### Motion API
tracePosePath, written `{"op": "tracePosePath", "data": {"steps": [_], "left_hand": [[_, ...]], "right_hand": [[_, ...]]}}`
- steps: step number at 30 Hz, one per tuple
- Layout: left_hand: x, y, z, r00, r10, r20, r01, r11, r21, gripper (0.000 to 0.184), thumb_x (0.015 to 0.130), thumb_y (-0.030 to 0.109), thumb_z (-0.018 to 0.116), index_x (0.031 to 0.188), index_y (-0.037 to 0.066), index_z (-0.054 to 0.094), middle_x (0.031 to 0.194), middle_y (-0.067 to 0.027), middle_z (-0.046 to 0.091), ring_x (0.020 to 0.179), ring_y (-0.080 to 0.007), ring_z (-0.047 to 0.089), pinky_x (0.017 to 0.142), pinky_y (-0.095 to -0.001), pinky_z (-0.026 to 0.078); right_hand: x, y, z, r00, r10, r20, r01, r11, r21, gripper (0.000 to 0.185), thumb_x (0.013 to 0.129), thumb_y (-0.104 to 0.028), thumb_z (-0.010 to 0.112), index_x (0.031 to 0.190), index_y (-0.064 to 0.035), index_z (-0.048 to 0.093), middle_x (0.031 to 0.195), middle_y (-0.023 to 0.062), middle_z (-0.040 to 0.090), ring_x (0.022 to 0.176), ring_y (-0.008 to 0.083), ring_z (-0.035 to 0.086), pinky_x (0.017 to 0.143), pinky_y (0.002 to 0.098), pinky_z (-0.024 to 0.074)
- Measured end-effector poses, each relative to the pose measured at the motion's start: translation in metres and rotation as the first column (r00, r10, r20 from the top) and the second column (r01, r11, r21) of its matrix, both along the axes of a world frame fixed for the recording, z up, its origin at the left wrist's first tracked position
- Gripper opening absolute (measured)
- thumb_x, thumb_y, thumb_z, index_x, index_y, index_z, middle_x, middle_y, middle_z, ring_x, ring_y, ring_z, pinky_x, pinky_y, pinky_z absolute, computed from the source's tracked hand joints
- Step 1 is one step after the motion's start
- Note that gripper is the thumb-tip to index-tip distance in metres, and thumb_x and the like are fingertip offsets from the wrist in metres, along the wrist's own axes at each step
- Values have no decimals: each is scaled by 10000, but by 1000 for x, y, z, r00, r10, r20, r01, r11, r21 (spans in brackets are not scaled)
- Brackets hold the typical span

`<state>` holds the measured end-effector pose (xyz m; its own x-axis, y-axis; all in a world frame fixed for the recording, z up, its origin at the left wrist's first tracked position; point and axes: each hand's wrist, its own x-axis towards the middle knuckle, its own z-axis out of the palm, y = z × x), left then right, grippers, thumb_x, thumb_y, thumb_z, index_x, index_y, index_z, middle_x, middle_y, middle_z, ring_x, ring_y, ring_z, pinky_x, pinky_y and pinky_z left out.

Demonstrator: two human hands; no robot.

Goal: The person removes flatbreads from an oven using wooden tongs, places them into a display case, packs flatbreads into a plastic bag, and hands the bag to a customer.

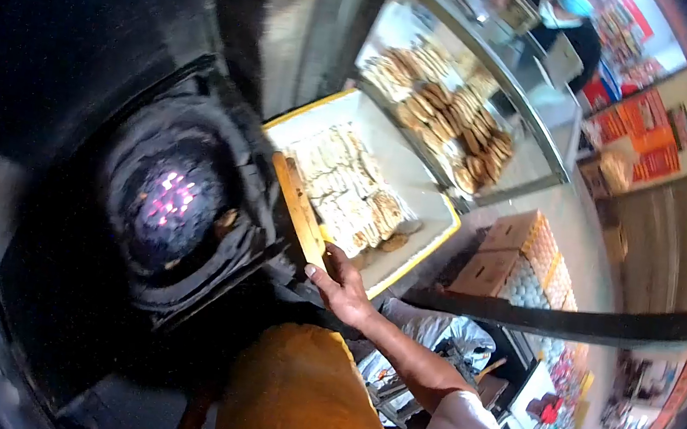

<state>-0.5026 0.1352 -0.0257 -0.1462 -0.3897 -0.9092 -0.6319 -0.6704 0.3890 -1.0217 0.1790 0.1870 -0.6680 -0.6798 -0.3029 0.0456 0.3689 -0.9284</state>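
My right hand (341, 286) is closed at the near end of a flat, light wooden strip (301, 214), thumb on one side and fingers on the other. This strip lies along the left edge of a white tray with a yellow rim (434, 247). Inside the tray are many pale, browned flatbreads (347, 185), laid in rows. To the left is a round, dark oven (236, 146) with glowing coals (167, 197) at its bottom. A small brown piece (227, 222) shows near its right wall. At the bottom, a shadowed forearm (194, 419) shows, but my left hand is hidden in darkness.
Behind the tray, a glass-sided case (531, 122) holds stacked breads (459, 113). Cartons (499, 242) and trays of eggs (537, 277) stand to the right. A dark bar (554, 317) crosses there. Another person (555, 26) is beyond the case. An orange apron (299, 398) covers my front.
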Motion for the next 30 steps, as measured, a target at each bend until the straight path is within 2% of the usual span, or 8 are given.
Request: {"op": "tracePosePath", "data": {"steps": [7,9,11,12,18,23,27,30], "left_hand": [[87,37,3,968,251,-30,-249,967,55,320,1011,255,557,1260,60,605,1100,-123,678,923,-265,676,730,-417,548],[101,55,-3,952,303,-32,-300,951,77,319,1009,257,560,1259,63,606,1100,-124,677,924,-266,676,728,-418,547],[112,66,-8,939,342,-33,-338,937,92,319,1008,258,562,1257,65,607,1100,-125,677,925,-267,676,726,-419,547],[114,72,-10,931,363,-33,-358,928,99,318,1007,259,564,1257,66,607,1100,-125,677,925,-267,676,725,-420,547],[124,100,-11,884,466,-30,-459,879,132,316,1004,265,572,1252,73,609,1101,-128,676,928,-269,677,720,-424,546],[123,110,-5,809,588,-28,-574,798,182,315,1000,270,579,1249,79,611,1101,-130,675,930,-271,677,716,-426,546],[146,132,-10,605,708,-364,-656,703,276,314,991,275,595,1235,77,615,1100,-137,673,939,-279,674,739,-446,549],[128,126,9,595,786,-168,-718,614,327,311,989,277,602,1212,62,626,1108,-142,672,941,-283,676,736,-455,548]], "right_hand": [[53,-64,68,706,399,-585,-332,916,225,756,909,-380,702,1441,54,385,1210,246,633,1083,354,645,974,416,517],[40,-81,59,512,847,-145,-296,332,896,542,948,-399,628,1384,-94,527,1016,132,711,910,268,696,874,382,568],[32,-76,39,150,780,-607,-281,622,730,739,873,-434,702,1467,-96,421,885,128,713,676,259,699,563,415,578],[11,-83,32,165,957,-239,-156,264,952,754,878,-522,646,1481,-129,423,841,138,700,659,278,685,561,403,572],[-10,-177,78,-46,977,-209,-135,201,970,556,981,-327,527,1476,-91,433,1014,106,660,953,268,625,994,550,397],[-58,-245,48,-568,817,-96,285,305,909,396,990,-208,465,1373,-113,498,1118,96,628,1115,273,557,1036,536,343],[-42,-273,52,-665,656,-358,1,480,877,395,971,-198,503,1362,-141,500,1177,85,599,1169,255,517,1043,502,344],[-43,-295,33,-688,627,-365,-85,430,899,339,899,-193,594,1236,-179,567,1042,48,563,1069,232,520,1000,453,364]]}}
